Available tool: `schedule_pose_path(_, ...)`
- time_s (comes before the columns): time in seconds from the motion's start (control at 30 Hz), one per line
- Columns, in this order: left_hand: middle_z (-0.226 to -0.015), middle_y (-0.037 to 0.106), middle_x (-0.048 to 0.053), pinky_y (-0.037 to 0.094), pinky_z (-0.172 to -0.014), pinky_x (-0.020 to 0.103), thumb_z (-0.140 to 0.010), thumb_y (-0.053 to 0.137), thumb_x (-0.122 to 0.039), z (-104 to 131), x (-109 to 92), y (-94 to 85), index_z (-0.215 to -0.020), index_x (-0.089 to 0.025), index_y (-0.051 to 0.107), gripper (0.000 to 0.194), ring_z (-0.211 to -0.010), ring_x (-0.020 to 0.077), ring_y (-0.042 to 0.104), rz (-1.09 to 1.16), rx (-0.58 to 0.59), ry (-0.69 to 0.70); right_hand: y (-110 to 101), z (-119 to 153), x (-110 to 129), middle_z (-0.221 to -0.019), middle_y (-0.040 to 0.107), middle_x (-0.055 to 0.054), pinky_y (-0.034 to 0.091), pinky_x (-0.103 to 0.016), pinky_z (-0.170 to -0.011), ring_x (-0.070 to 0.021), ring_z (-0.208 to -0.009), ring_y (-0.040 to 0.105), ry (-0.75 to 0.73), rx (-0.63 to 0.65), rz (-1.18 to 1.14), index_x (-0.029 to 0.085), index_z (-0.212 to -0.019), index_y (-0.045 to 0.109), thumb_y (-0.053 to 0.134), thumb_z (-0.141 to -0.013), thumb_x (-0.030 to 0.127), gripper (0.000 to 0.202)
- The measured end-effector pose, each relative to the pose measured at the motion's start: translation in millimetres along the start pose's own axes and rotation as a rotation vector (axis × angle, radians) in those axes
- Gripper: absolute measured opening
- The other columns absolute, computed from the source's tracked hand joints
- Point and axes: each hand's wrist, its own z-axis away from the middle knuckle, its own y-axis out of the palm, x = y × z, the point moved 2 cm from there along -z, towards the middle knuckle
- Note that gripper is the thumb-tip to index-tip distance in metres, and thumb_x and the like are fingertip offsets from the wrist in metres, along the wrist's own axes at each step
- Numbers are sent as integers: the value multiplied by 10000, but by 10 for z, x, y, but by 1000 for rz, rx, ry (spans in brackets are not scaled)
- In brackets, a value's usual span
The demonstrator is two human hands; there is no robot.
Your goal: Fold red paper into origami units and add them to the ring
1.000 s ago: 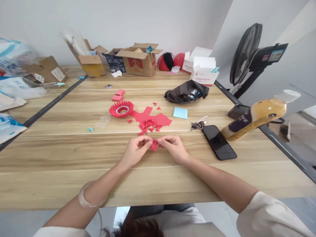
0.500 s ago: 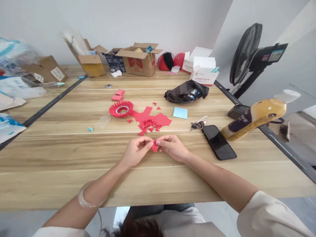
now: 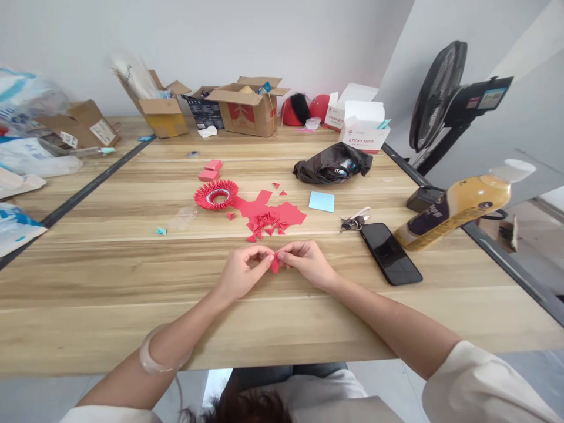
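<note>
A small folded piece of red paper point(image 3: 275, 265) is pinched between my left hand point(image 3: 244, 270) and my right hand point(image 3: 306, 263), just above the wooden table point(image 3: 132, 329). Thumbs and fingertips of both hands close on it from either side and cover part of it. Beyond my fingers lies a pile of small red folded triangles point(image 3: 265, 221), partly on top of flat red paper sheets point(image 3: 291, 212). To the left of the sheets stands a ring of many red folded pieces point(image 3: 202, 195) with a pale blue inner edge.
A black phone point(image 3: 391, 254), keys point(image 3: 352, 222) and a tilted yellow bottle point(image 3: 458, 205) lie right. A blue sticky-note pad point(image 3: 321, 201) and a black plastic bag point(image 3: 315, 166) sit farther back. Cardboard boxes point(image 3: 253, 114) line the wall; a fan point(image 3: 440, 97) stands right.
My fingers have shifted slightly around the red paper, and its visible part looks a little narrower. Everything else on the table stays where it was.
</note>
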Motion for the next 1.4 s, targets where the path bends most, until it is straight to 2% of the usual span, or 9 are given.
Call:
schedule_pose_path(0.13, -713, 687, 48, 489, -661, 251, -801, 536, -256, 3, -27, 10, -722, -152, 644, 170, -701, 169, 626, 7, 8, 12, -1, 9, 10, -649, 657, -31, 416, -245, -562, -103, -555, 506, -15, -23, 35, 135, -732, 685, 626, -721, 339, 212)
schedule_pose_path(0.33, -721, 682, 40, 497, -674, 248, -783, 568, -234, 8, -10, 22, -786, -152, 626, 101, -692, 156, 634, 63, -3, 17, 4, 17, 13, -671, 675, -45, 445, -263, -629, -132, -634, 583, -37, -7, -39, 134, -709, 662, 616, -734, 331, 203)
schedule_pose_path(0.53, -748, 689, 62, 507, -659, 260, -753, 603, -250, -1, 47, 7, -770, -138, 648, 122, -690, 168, 636, 49, -43, -6, -14, 3, -18, -650, 665, -33, 435, -250, -590, -115, -585, 558, -8, -56, -3, 142, -684, 640, 620, -734, 346, 211)
schedule_pose_path(0.7, -750, 706, 60, 508, -665, 267, -752, 604, -254, -8, 32, 4, -774, -147, 687, 138, -697, 178, 642, 28, -3, -13, -18, -10, -22, -654, 652, -28, 438, -251, -597, -122, -607, 563, -22, -36, -15, 153, -690, 628, 623, -734, 368, 219)
schedule_pose_path(0.87, -800, 713, 69, 520, -700, 295, -704, 653, -256, -29, 67, -34, -788, -142, 694, 147, -741, 195, 647, 131, -136, -42, -31, -58, -108, -673, 647, -29, 436, -242, -586, -109, -593, 549, 14, -11, -118, 158, -740, 669, 574, -769, 416, 277)
schedule_pose_path(1.0, -816, 712, 67, 522, -741, 317, -677, 687, -286, -42, 110, -56, -806, -138, 691, 196, -770, 200, 649, 207, -214, -76, -21, -56, -139, -664, 662, -18, 447, -248, -595, -102, -564, 545, 37, 39, -135, 163, -753, 688, 666, -692, 383, 229)
schedule_pose_path(1.2, -804, 712, 55, 522, -724, 295, -677, 693, -282, -35, 114, -54, -818, -147, 696, 195, -759, 184, 646, 209, -239, -76, -8, -42, -142, -652, 672, -19, 457, -249, -600, -103, -562, 554, 35, 51, -169, 163, -743, 701, 702, -660, 345, 199)
schedule_pose_path(1.4, -795, 718, 65, 536, -707, 307, -649, 715, -287, -31, 115, -47, -781, -138, 691, 200, -730, 196, 660, 224, -230, -102, 8, -42, -139, -659, 666, -23, 455, -249, -596, -106, -564, 552, 23, 48, -140, 161, -745, 692, 670, -688, 383, 230)
